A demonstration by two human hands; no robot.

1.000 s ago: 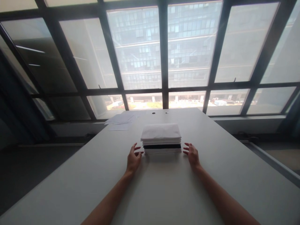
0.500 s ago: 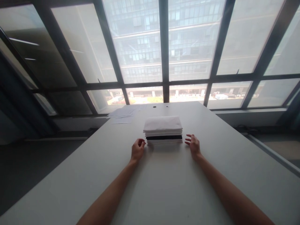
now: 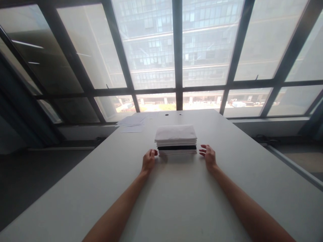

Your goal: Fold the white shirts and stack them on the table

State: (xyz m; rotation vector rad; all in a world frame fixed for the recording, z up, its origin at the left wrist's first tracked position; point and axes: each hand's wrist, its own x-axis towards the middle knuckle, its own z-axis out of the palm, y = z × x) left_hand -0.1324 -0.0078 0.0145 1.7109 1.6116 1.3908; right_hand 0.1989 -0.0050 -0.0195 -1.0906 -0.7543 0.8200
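Observation:
A stack of folded cloths (image 3: 176, 138), mostly white with one black layer low down, sits in the middle of a long white table (image 3: 252, 174). My left hand (image 3: 149, 160) rests on the table at the stack's left side, fingers curled and touching its lower edge. On the other side my right hand (image 3: 209, 156) lies with fingers spread, a small gap between fingertips and stack. Neither hand holds anything.
Loose white paper sheets (image 3: 132, 123) lie at the table's far left. Two small round holes (image 3: 173, 114) mark the far end. A wall of large windows (image 3: 176, 50) stands behind the table. Dark floor lies off the left edge.
The view has tipped down a little since a second ago. My left hand's fingers curled in and moved up against the stack's left edge. My right hand barely moved.

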